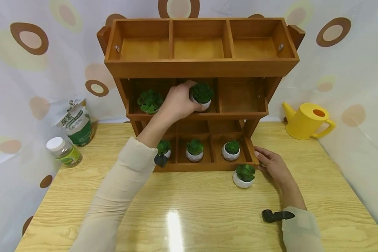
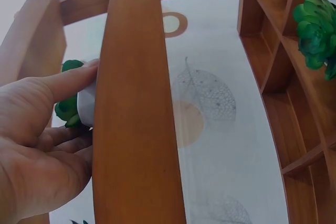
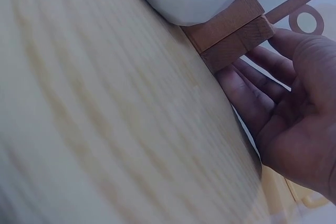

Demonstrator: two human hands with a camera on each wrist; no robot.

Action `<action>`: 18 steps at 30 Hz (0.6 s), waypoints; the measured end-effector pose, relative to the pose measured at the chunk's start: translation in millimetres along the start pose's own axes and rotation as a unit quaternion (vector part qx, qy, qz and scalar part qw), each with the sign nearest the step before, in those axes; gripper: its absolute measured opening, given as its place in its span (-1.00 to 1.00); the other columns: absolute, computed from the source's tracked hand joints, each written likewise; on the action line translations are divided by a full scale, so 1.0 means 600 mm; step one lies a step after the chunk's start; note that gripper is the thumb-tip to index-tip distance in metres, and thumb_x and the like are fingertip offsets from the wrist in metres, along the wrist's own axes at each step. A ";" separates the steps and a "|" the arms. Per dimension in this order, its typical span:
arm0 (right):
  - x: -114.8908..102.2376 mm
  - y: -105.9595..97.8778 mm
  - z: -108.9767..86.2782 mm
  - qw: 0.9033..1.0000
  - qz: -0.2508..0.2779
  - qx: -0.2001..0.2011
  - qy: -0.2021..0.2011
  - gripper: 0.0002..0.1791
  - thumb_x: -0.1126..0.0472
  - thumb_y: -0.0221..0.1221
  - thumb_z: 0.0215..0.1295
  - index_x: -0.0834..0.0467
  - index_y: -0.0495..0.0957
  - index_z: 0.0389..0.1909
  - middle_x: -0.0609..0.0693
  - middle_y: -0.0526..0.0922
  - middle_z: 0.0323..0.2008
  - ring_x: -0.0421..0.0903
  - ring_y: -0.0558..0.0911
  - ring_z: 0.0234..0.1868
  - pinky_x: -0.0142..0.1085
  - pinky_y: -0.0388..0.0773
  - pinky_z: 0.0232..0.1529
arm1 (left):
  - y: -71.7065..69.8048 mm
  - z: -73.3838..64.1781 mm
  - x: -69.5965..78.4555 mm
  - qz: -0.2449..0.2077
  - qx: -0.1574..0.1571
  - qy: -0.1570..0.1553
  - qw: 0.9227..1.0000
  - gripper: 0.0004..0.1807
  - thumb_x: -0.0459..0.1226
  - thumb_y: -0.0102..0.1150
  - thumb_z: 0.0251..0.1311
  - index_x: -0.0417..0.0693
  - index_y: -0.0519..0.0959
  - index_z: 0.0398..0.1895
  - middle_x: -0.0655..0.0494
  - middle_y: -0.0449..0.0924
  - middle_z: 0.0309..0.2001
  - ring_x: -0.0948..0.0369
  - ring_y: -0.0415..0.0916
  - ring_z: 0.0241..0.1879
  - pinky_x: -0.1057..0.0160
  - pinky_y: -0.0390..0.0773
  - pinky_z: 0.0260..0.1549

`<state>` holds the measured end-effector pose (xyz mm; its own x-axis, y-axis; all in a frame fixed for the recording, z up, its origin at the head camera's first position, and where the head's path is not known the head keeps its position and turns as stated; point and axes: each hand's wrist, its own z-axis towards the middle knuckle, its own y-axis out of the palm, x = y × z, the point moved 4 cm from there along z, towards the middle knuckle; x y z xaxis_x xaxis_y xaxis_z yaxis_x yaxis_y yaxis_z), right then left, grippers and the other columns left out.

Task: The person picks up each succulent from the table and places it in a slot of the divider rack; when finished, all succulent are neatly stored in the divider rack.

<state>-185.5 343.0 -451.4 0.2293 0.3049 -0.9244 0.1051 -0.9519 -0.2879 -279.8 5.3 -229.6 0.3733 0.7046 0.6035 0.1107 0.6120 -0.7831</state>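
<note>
My left hand (image 1: 180, 101) holds a potted succulent (image 1: 202, 93) by its white pot, in the middle compartment of the wooden shelf's (image 1: 201, 69) middle tier. In the left wrist view, a wooden board (image 2: 139, 108) partly hides that pot. Down at the bottom tier's front right corner, my right hand (image 1: 272, 166) grips the shelf's edge with thumb and fingers. Just in front of that corner, another succulent (image 1: 244, 175) stands on the table (image 1: 220, 203). One leafy succulent (image 1: 150, 101) sits in the middle tier's left compartment.
Along the bottom tier stand small succulents, among them a middle one (image 1: 194, 150) and a right one (image 1: 231, 150). A yellow watering can (image 1: 308, 120) is at the back right. At the left are a green-and-white bag (image 1: 78, 124) and a white-lidded jar (image 1: 64, 152).
</note>
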 end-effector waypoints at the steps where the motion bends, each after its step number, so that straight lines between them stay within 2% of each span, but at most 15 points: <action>1: 0.000 0.000 0.000 1.000 0.001 -0.001 0.000 -0.21 -0.22 0.01 0.52 0.12 0.12 0.59 0.31 0.28 0.49 -0.48 0.62 -0.02 -0.48 0.65 -0.02 | 0.002 0.001 0.000 0.003 -0.001 0.003 1.000 -0.19 -0.07 0.48 0.13 -0.07 0.38 0.43 0.00 0.57 0.25 0.06 0.56 0.17 0.10 0.57 0.19; 7: 0.001 -0.001 0.001 1.000 0.008 -0.003 -0.001 -0.21 -0.20 0.00 0.53 0.13 0.12 0.59 0.32 0.27 0.49 -0.47 0.63 -0.01 -0.47 0.65 -0.02 | 0.011 0.001 0.001 0.013 -0.006 0.003 1.000 -0.17 -0.06 0.48 0.13 -0.07 0.35 0.44 0.01 0.55 0.28 0.05 0.55 0.20 0.10 0.55 0.23; 18: -0.004 0.003 0.000 1.000 -0.004 0.007 -0.006 -0.29 -0.13 -0.02 0.58 0.17 0.16 0.57 0.35 0.33 0.44 -0.46 0.63 -0.03 -0.47 0.66 -0.08 | 0.010 -0.003 0.001 0.003 -0.038 -0.011 0.999 -0.19 -0.03 0.43 0.18 -0.06 0.32 0.44 0.02 0.50 0.31 0.03 0.48 0.27 0.06 0.49 0.28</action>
<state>-185.8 340.6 -449.9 0.2161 0.3127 -0.9249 0.0925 -0.9496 -0.2995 -277.4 9.1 -234.1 0.3541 0.7166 0.6008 0.1783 0.5790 -0.7956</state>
